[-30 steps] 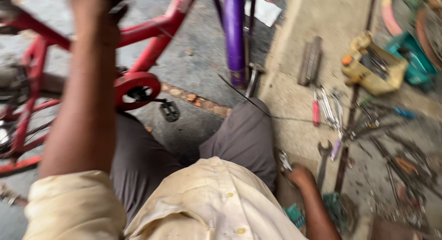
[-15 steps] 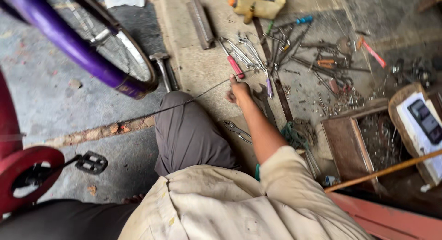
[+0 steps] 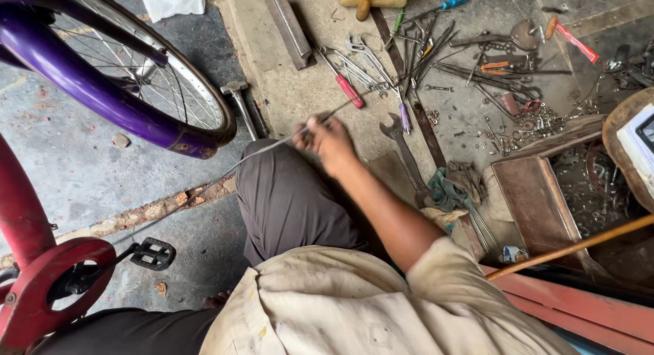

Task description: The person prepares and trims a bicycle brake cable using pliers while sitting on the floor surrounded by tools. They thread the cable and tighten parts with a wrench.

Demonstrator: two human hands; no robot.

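While the person sits on the ground beside two bicycles, the right hand reaches out over the bent knee, its fingers pinched together on a thin steel cable. From the hand the cable runs one way toward the purple bicycle wheel and the other way a short distance toward the red-handled screwdriver; motion blur hides the exact grip. Only this hand is in view; the left one lies outside the frame.

Taking the hand as landmark: just beyond it on the concrete slab lies the red-handled screwdriver, and beside that a cluster of open-ended spanners. Immediately to the hand's right lies a large dark spanner, with a crumpled greenish rag a little farther on. Left of the hand, near the wheel's rim, a hammer rests on the slab's edge. Farther right of the hand stands a rusty metal box, with loose nuts and washers scattered above it. Well beyond the hand, a blue-handled screwdriver lies among long rods. Down to the hand's left, a black pedal projects from the red chain guard of the second bicycle.
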